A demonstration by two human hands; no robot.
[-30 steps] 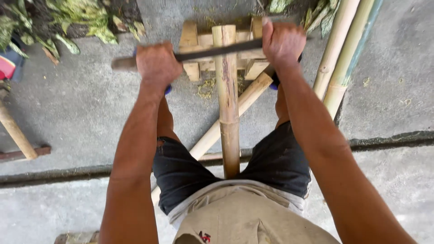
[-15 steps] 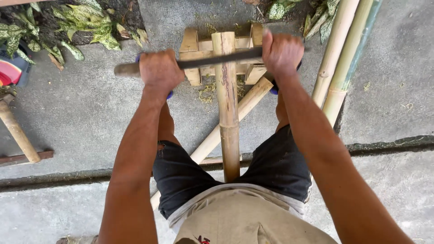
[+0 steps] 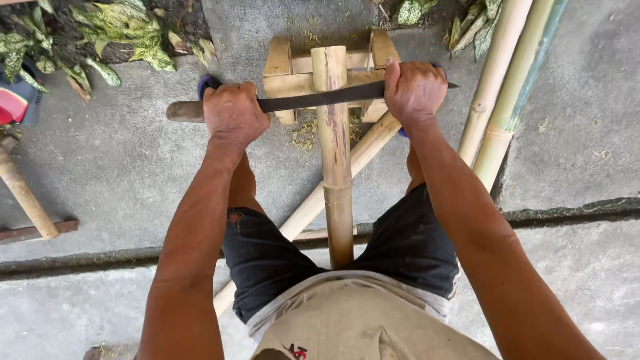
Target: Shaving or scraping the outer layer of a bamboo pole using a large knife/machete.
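Observation:
A long dark blade (image 3: 320,99) lies crosswise over a pale bamboo pole (image 3: 335,160) that runs from my lap up to a small wooden rest (image 3: 283,70). My left hand (image 3: 232,115) is shut on the blade's wooden handle, left of the pole. My right hand (image 3: 413,90) is shut on the blade's far end, right of the pole. The blade's edge sits on the pole just below the rest. Bamboo shavings (image 3: 307,133) lie on the concrete under it.
Two long bamboo poles (image 3: 497,100) lean at the right. Another pole (image 3: 313,200) slants under my legs. Green leaves (image 3: 113,33) lie at the top left, with a red and blue object (image 3: 17,100) and a wooden stick (image 3: 23,193) at the left edge.
Both hands and the blade have slid a little toward me along the pole. The view has shifted slightly upward.

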